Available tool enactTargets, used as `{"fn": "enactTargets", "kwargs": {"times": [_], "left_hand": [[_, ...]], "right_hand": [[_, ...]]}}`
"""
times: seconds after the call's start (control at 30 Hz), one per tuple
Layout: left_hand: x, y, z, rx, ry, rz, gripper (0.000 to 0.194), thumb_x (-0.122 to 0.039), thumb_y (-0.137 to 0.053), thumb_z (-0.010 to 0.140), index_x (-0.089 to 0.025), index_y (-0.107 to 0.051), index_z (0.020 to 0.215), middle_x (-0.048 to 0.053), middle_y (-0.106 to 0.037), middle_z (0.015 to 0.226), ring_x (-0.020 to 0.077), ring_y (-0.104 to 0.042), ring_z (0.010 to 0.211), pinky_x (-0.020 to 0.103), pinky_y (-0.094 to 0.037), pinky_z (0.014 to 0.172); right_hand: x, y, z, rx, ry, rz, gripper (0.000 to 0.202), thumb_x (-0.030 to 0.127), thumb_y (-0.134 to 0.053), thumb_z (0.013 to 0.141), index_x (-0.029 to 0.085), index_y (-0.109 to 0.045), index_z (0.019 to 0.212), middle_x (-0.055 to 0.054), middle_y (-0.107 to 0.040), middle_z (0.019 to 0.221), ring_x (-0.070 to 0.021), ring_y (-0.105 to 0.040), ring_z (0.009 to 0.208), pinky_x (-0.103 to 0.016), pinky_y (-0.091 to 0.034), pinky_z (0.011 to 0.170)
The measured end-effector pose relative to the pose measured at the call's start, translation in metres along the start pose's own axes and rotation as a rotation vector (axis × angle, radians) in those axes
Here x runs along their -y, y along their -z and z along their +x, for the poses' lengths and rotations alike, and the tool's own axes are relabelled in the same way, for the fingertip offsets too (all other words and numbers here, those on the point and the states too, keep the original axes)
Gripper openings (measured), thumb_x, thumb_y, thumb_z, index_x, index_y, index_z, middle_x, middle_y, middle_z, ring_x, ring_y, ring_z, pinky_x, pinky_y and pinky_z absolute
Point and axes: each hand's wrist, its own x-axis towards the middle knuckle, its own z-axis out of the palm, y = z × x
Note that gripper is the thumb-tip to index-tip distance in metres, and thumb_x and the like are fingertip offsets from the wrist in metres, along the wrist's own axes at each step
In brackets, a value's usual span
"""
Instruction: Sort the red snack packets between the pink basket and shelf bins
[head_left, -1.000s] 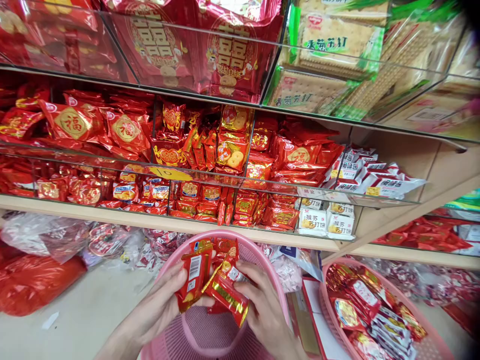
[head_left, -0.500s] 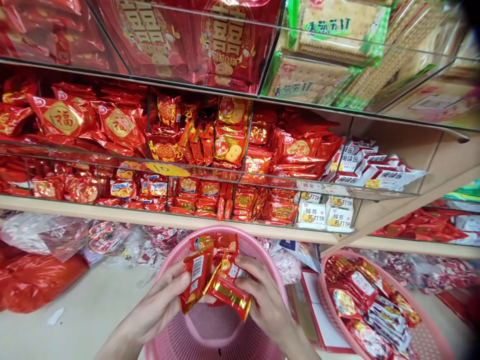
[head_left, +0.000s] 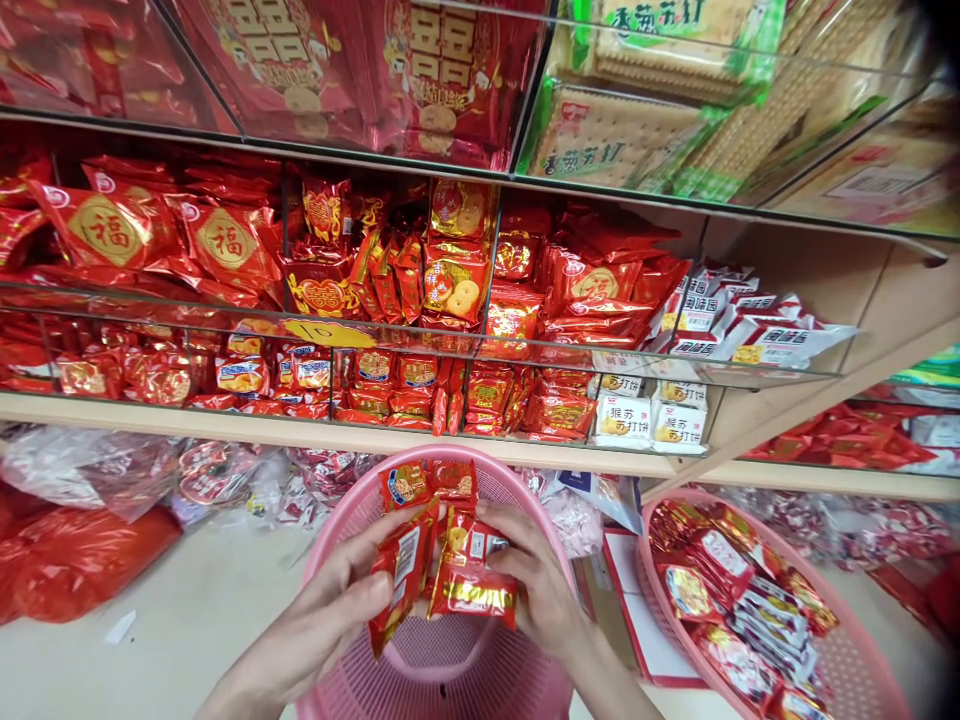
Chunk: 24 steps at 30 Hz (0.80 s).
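Note:
My left hand is closed on a red snack packet with a white barcode, tilted over the pink basket. In my right hand is another red and gold snack packet, its crimped end turned toward the left one. The two packets are close together, and part of each is hidden by fingers. Behind them, inside the basket, lie more red packets. The lower part of the basket shows its pink mesh.
Ahead runs a shelf filled with red snack packets and white cracker packs. At right, a second pink basket holds mixed packets. Beside it lies a red-edged clipboard-like board. Red plastic bags sit on the floor at left.
My right hand has turned its packet to lie more level. The left hand has shifted slightly right with its packet. The view has moved a little.

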Motion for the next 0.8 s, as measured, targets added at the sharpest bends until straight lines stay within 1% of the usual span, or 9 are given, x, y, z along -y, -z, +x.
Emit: {"fn": "enactTargets", "kwargs": {"times": [0.13, 0.27, 0.33, 0.43, 0.53, 0.63, 0.7, 0.8], "left_hand": [[-0.001, -0.002, -0.001, 0.006, -0.015, 0.061, 0.059, -0.048, -0.078, 0.065, -0.029, -0.063, 0.118, 0.004, -0.053, 0.137, 0.0321, -0.041, 0.129, 0.039, -0.037, 0.105], [0.0, 0.0, 0.0, 0.016, -0.035, 0.109, 0.061, -0.048, -0.077, 0.065, -0.028, -0.062, 0.12, 0.006, -0.05, 0.14, 0.0329, -0.04, 0.13, 0.041, -0.035, 0.106], [0.0, 0.002, 0.001, 0.025, -0.038, 0.126, 0.061, -0.048, -0.076, 0.066, -0.028, -0.061, 0.122, 0.006, -0.048, 0.141, 0.0333, -0.039, 0.13, 0.042, -0.035, 0.106], [-0.001, 0.006, 0.003, 0.046, -0.06, 0.184, 0.058, -0.047, -0.074, 0.07, -0.029, -0.059, 0.124, 0.005, -0.049, 0.14, 0.0315, -0.04, 0.131, 0.04, -0.034, 0.107], [-0.002, 0.012, 0.006, 0.061, -0.088, 0.23, 0.053, -0.044, -0.07, 0.075, -0.032, -0.057, 0.126, 0.003, -0.051, 0.139, 0.0299, -0.042, 0.129, 0.039, -0.035, 0.106], [-0.003, 0.015, 0.007, 0.063, -0.101, 0.234, 0.05, -0.044, -0.069, 0.077, -0.032, -0.058, 0.124, 0.003, -0.052, 0.137, 0.0299, -0.045, 0.127, 0.039, -0.038, 0.103], [-0.002, 0.016, 0.008, 0.063, -0.101, 0.242, 0.049, -0.044, -0.069, 0.077, -0.031, -0.059, 0.123, 0.003, -0.052, 0.137, 0.0297, -0.045, 0.126, 0.038, -0.037, 0.103], [-0.001, 0.018, 0.009, 0.052, -0.091, 0.256, 0.053, -0.044, -0.069, 0.076, -0.03, -0.057, 0.126, 0.005, -0.053, 0.137, 0.0299, -0.046, 0.125, 0.038, -0.036, 0.104]], "right_hand": [[-0.002, -0.001, -0.003, -0.026, 0.008, 0.008, 0.027, 0.009, -0.048, 0.086, 0.023, -0.046, 0.109, -0.011, -0.054, 0.126, -0.0218, -0.051, 0.121, -0.043, -0.051, 0.094], [-0.002, -0.002, -0.004, -0.037, -0.003, 0.005, 0.026, 0.01, -0.047, 0.087, 0.025, -0.046, 0.109, -0.011, -0.055, 0.126, -0.0223, -0.051, 0.122, -0.044, -0.052, 0.094], [-0.002, -0.002, -0.005, -0.034, -0.01, 0.014, 0.026, 0.011, -0.048, 0.088, 0.025, -0.046, 0.109, -0.011, -0.056, 0.125, -0.0221, -0.051, 0.122, -0.045, -0.051, 0.095], [-0.002, -0.003, -0.006, -0.009, -0.009, 0.023, 0.025, 0.012, -0.049, 0.088, 0.024, -0.045, 0.109, -0.011, -0.058, 0.124, -0.0215, -0.052, 0.12, -0.044, -0.05, 0.095], [-0.001, -0.005, -0.007, 0.015, -0.018, 0.013, 0.024, 0.015, -0.05, 0.088, 0.024, -0.046, 0.109, -0.012, -0.06, 0.123, -0.021, -0.054, 0.118, -0.042, -0.051, 0.093], [0.0, -0.006, -0.008, 0.007, -0.031, 0.01, 0.023, 0.016, -0.052, 0.087, 0.025, -0.046, 0.108, -0.012, -0.06, 0.123, -0.021, -0.055, 0.118, -0.042, -0.051, 0.093], [0.001, -0.008, -0.009, 0.011, -0.054, 0.015, 0.026, 0.017, -0.054, 0.086, 0.025, -0.046, 0.11, -0.012, -0.06, 0.122, -0.0211, -0.055, 0.117, -0.041, -0.051, 0.093], [0.002, -0.009, -0.012, 0.038, -0.138, 0.036, 0.031, 0.017, -0.056, 0.085, 0.024, -0.045, 0.113, -0.012, -0.061, 0.119, -0.0202, -0.057, 0.113, -0.038, -0.053, 0.09]]}}
